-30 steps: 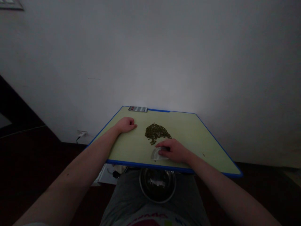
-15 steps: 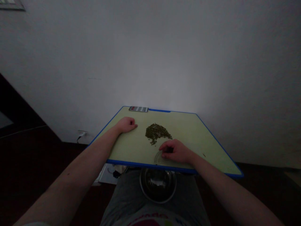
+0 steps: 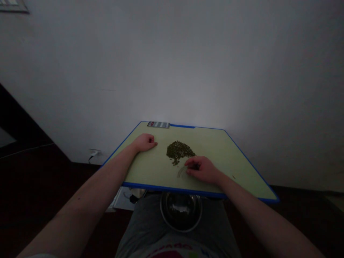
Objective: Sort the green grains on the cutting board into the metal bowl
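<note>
A pile of small green-brown grains [image 3: 178, 150] lies on the pale yellow-green tabletop [image 3: 150, 170] with its blue rim. My right hand [image 3: 202, 170] is just below the pile's right side, its fingers pinched on a clear plastic protractor [image 3: 182, 171]. Only the curved left edge of the protractor shows; my fingers cover the rest. To the left of the pile, my left hand [image 3: 145, 142] rests on the tabletop, loosely curled, and nothing shows in it.
A phone [image 3: 158, 124] lies at the table's far left edge, against the grey wall [image 3: 193, 71]. A metal bowl [image 3: 180, 211] sits in my lap below the near edge, with dark contents. One small dark sliver [image 3: 233, 177] lies at the right. A plug [image 3: 94, 154] is in the wall socket.
My right hand first drew the protractor toward the near edge and rightward, then moved it back up toward the grains. My left hand stays put. The grain pile looks much the same.
</note>
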The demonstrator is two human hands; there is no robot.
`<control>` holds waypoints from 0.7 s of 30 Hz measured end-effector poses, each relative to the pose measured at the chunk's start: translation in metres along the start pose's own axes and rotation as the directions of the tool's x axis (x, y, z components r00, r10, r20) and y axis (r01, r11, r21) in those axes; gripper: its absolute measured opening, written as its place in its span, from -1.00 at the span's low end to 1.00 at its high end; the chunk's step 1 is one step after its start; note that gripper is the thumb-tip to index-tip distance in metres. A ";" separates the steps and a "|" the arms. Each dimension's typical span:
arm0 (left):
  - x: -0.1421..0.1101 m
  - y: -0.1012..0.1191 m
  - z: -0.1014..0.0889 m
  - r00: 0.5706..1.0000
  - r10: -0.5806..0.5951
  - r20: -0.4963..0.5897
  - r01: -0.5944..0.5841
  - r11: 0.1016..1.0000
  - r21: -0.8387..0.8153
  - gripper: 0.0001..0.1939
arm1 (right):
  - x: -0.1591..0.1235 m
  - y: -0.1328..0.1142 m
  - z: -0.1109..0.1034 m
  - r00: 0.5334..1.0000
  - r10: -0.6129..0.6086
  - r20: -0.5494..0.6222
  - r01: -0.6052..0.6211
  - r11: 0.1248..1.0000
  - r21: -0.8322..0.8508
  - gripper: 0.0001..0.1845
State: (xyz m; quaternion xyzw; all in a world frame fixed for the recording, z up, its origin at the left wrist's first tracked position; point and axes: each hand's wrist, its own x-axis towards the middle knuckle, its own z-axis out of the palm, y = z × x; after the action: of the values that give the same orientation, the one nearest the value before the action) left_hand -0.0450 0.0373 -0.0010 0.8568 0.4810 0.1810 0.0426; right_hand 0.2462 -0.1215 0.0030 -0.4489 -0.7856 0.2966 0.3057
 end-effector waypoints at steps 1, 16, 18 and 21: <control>0.000 0.000 0.000 1.000 -0.002 0.000 0.002 1.000 0.000 -0.68 | 0.002 0.001 -0.001 0.998 0.017 -0.068 -0.020 0.999 -0.040 -0.77; -0.001 0.003 -0.001 1.000 -0.026 0.008 0.026 1.000 0.002 -0.69 | 0.018 0.004 0.003 0.990 -0.088 -0.108 0.054 0.957 -0.285 -0.70; -0.001 0.004 -0.002 1.000 -0.029 0.010 0.029 1.000 -0.003 -0.69 | 0.017 0.002 0.002 0.992 -0.117 -0.055 0.097 0.954 -0.285 -0.70; -0.001 0.004 -0.002 1.000 -0.025 0.004 0.025 1.000 -0.015 -0.69 | 0.014 0.000 0.002 0.987 -0.161 0.014 0.159 0.950 -0.267 -0.69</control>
State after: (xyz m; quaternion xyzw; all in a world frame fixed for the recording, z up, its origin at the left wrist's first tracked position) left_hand -0.0433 0.0340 0.0013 0.8506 0.4903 0.1826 0.0525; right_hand 0.2391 -0.1096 0.0045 -0.4220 -0.8510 0.1603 0.2684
